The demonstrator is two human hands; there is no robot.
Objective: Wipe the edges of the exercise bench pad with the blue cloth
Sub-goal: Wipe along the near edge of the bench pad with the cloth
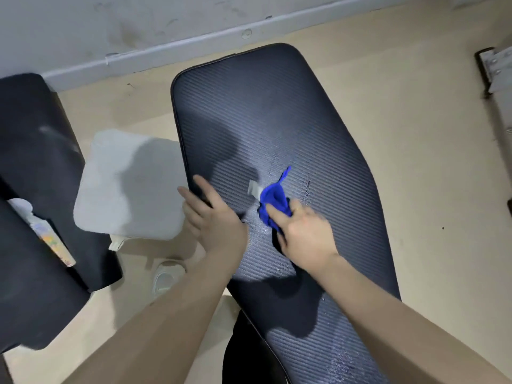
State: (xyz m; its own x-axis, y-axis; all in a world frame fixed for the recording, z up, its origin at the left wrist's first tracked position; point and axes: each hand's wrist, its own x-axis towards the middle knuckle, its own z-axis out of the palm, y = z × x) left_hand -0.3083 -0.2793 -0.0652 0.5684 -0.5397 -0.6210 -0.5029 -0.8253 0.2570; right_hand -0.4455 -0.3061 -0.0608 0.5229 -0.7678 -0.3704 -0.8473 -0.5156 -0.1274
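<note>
The exercise bench pad [277, 115] is long, dark and ribbed, running from the bottom right up to the wall. Wet streaks shine on its middle. My right hand [304, 234] presses a bunched blue cloth [273, 199] with a white tag onto the top of the pad, near its centre. My left hand [213, 214] grips the pad's left edge, fingers curled over the rim. The right hand is slightly blurred.
A light grey mat [130, 184] lies on the beige floor left of the bench. Dark padded equipment [36, 162] stands at the far left with a small bottle [47, 234] on it. A white slipper [166, 275] sits below the mat. Metal hardware [496, 70] is at the top right.
</note>
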